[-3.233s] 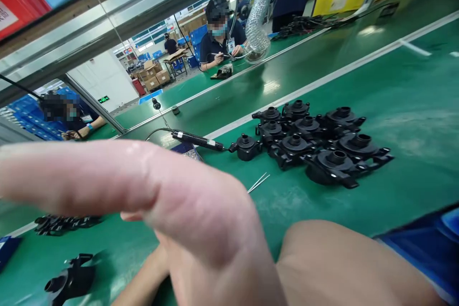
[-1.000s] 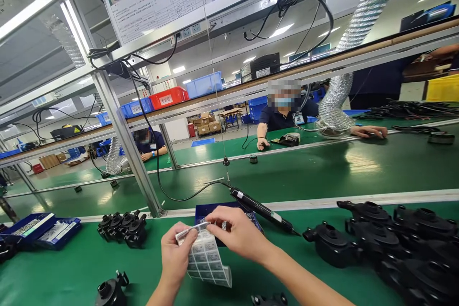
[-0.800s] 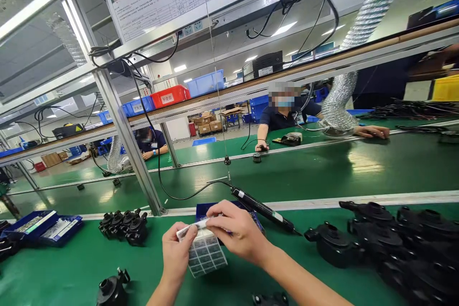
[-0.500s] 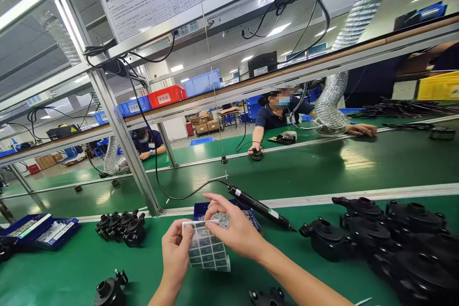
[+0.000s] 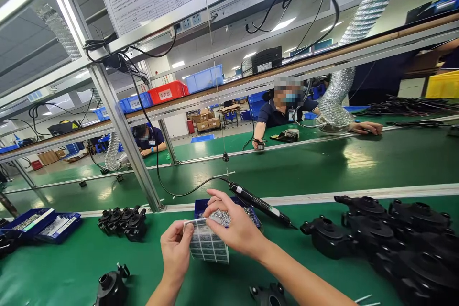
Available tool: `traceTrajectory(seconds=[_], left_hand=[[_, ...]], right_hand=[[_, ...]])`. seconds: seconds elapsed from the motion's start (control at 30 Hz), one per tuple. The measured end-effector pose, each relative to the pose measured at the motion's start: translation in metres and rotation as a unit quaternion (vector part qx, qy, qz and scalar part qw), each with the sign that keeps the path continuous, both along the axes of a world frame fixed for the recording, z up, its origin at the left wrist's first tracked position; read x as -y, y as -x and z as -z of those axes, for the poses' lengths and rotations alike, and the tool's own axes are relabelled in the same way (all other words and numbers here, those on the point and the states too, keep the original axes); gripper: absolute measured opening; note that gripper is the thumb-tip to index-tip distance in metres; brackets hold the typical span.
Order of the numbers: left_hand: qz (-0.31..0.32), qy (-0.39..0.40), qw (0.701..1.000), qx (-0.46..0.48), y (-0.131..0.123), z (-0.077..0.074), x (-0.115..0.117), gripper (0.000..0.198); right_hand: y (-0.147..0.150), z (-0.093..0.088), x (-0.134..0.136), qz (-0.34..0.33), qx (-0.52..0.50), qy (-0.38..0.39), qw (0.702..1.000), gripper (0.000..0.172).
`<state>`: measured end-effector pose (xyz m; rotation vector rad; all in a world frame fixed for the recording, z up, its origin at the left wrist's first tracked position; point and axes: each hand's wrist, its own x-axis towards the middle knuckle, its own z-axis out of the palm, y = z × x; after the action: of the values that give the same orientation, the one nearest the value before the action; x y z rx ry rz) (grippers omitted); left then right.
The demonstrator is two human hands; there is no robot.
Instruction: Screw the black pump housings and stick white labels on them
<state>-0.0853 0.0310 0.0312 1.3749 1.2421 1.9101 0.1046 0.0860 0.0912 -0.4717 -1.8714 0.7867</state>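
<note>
A sheet of labels (image 5: 210, 247) hangs between the person's two hands, above the green tabletop (image 5: 53, 267) and in front of a blue tray (image 5: 198, 206) of small metal pieces. Its top edge runs nearly level from hand to hand, and the gridded face drops from there towards the tabletop, turned to the camera; the lower edge dips slightly at the right. The rows of labels run crosswise, each label wider than it is tall. Which way the whole sheet's long axis runs cannot be told, because the lower end seems to bend back out of sight.

The left hand (image 5: 176, 248) pinches the upper left corner, thumb on the near face. The right hand (image 5: 238, 227) has thumb and forefinger close together at the top edge, the other fingers raised; whether a single label sits between those tips cannot be told. It covers the sheet's upper right corner and part of the tray.

The print on the labels is too small to read. A black housing (image 5: 268, 295) below the right forearm is cut off by the bottom edge, as is another (image 5: 110, 289) at the lower left.
</note>
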Motion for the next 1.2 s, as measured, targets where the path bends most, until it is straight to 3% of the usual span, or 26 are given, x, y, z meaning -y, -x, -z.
traceTrajectory(seconds=[0.07, 0.2, 0.37, 0.57, 0.63, 0.77, 0.83, 0.9, 0.97, 1.03, 1.1, 1.2], left_hand=[[0.01, -0.002, 1.0, -0.001, -0.001, -0.001, 0.0, 0.04], [0.011, 0.01, 0.999, 0.045, -0.002, -0.004, -0.001, 0.045], [0.013, 0.036, 0.998, 0.044, -0.003, -0.008, 0.0, 0.051], [-0.029, 0.039, 0.999, 0.024, -0.006, -0.014, 0.001, 0.06], [-0.044, 0.033, 0.998, 0.003, -0.007, -0.013, 0.001, 0.059], [-0.05, 0.021, 0.998, -0.045, -0.011, -0.009, 0.004, 0.054], [-0.012, 0.036, 0.998, -0.043, -0.014, -0.01, 0.005, 0.046], [0.071, 0.071, 0.995, -0.027, -0.018, -0.011, 0.006, 0.037], [0.139, 0.097, 0.985, -0.024, -0.019, -0.012, 0.005, 0.057], [0.154, 0.105, 0.982, -0.03, -0.016, -0.011, 0.002, 0.065], [0.139, 0.12, 0.982, -0.046, -0.011, -0.009, -0.002, 0.054], [0.137, 0.143, 0.979, -0.058, -0.003, -0.006, -0.006, 0.043]], right_hand=[[-0.001, -0.002, 0.001, -0.009, 0.002, 0.016, 1.0, 0.054], [-0.002, -0.004, 0.003, -0.01, 0.009, 0.04, 0.999, 0.028], [0.002, -0.001, 0.003, 0.014, -0.004, 0.022, 1.0, 0.042], [0.003, 0.004, 0.002, 0.014, -0.035, -0.024, 0.999, 0.038], [0.003, 0.004, 0.003, 0.004, -0.065, -0.002, 0.998, 0.046], [0.01, 0.01, 0.006, -0.052, -0.111, 0.074, 0.99, 0.082], [0.014, 0.015, 0.008, -0.05, -0.105, 0.057, 0.992, 0.084], [0.018, 0.018, 0.01, -0.039, -0.079, 0.007, 0.996, 0.078], [0.019, 0.018, 0.013, -0.052, -0.068, -0.001, 0.996, 0.076], [0.018, 0.013, 0.014, -0.053, -0.095, 0.044, 0.993, 0.076], [0.012, 0.005, 0.013, -0.021, -0.115, 0.071, 0.991, 0.078], [-0.003, 0.0, 0.009, 0.011, -0.046, 0.004, 0.999, 0.082]])
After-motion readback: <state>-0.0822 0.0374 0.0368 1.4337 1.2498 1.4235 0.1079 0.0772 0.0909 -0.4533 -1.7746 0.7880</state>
